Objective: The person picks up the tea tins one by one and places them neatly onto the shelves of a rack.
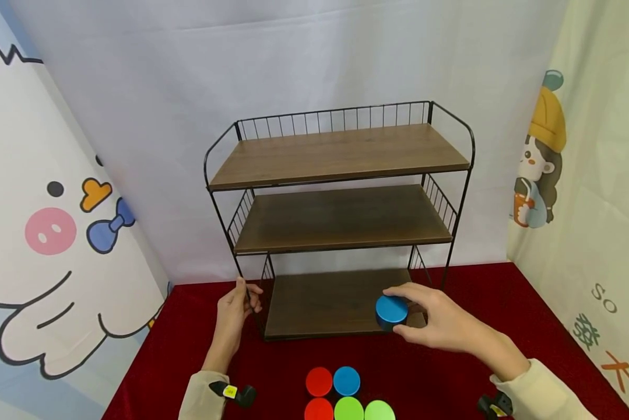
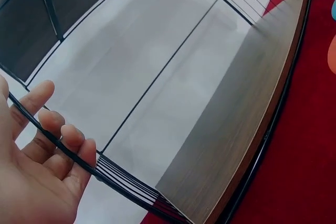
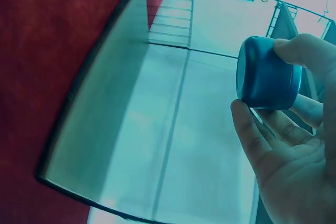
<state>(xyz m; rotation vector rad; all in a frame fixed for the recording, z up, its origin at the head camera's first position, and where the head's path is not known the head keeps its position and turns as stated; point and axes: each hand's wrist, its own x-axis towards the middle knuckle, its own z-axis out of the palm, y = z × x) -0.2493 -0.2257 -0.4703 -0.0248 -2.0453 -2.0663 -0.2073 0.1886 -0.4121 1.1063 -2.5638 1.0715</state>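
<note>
A three-tier rack (image 1: 340,151) with brown wooden boards and a black wire frame stands on the red cloth. My left hand (image 1: 232,312) holds its left front post (image 2: 79,160) low down, with the fingers curled round the thin black bar. In front of the right side of the bottom board (image 1: 324,303), my right hand (image 1: 440,318) pinches a small blue round canister (image 1: 391,309) between thumb and fingers. The right wrist view shows this smooth, shiny canister (image 3: 268,74) tipped on its side to that camera, with fingertips at its edge.
On the red cloth (image 1: 151,361) near me, red canisters (image 1: 319,381), another blue canister (image 1: 347,381) and green canisters (image 1: 348,409) stand close together in rows. A white curtain (image 1: 314,52) hangs behind the rack, with printed cloths at left and right.
</note>
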